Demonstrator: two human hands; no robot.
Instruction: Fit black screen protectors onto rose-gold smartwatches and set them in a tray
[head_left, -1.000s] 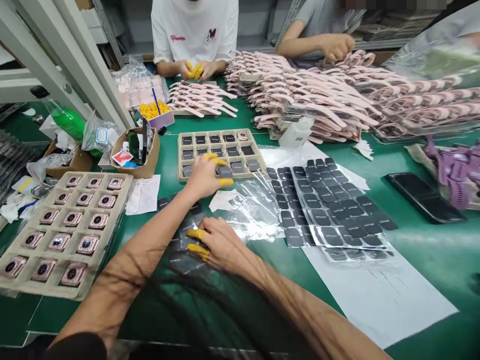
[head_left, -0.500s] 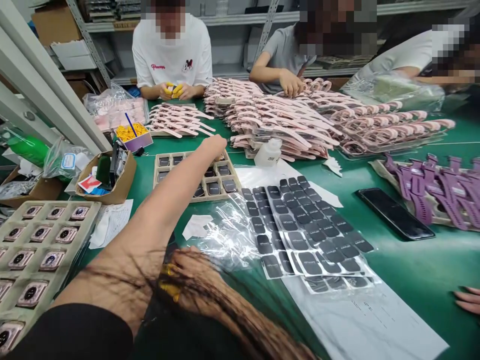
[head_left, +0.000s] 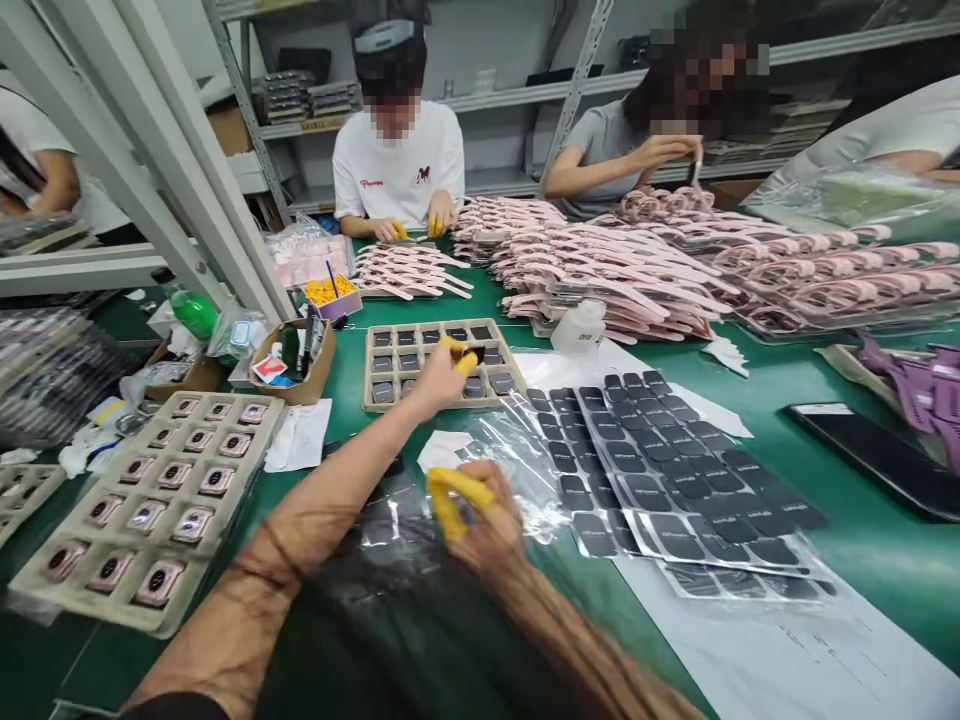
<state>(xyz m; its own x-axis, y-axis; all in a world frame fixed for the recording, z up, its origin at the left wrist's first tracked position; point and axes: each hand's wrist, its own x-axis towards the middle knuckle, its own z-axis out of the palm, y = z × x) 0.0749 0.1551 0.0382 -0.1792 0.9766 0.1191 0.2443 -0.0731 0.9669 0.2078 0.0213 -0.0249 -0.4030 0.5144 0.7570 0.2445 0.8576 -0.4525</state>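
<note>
My left hand (head_left: 439, 385), with yellow finger cots, reaches over a beige compartment tray (head_left: 369, 385) of dark square pieces. Between its thumb and finger is a small dark square piece (head_left: 475, 354), tilted above the tray. Closer to me, my right hand (head_left: 487, 515) is curled, with yellow-covered thumb and forefinger bent into a ring. Their tips seem to meet; I cannot make out anything between them. Clear plastic film (head_left: 517, 450) and a white paper scrap (head_left: 444, 450) lie close by it. Strands of hair blur the area below.
Sheets of black square stickers (head_left: 660, 450) lie right, beside a phone (head_left: 870, 455). A tray of pink watch cases (head_left: 176, 465) stands left, near a cardboard box (head_left: 311, 370). Pink strap stacks (head_left: 600, 260) and a white bottle (head_left: 579, 325) stand behind. Co-workers sit opposite.
My left hand has drawn back towards me from the tray's far right, now with a dark piece visible in its fingers. My right hand has risen and moved right. The view has shifted left.
</note>
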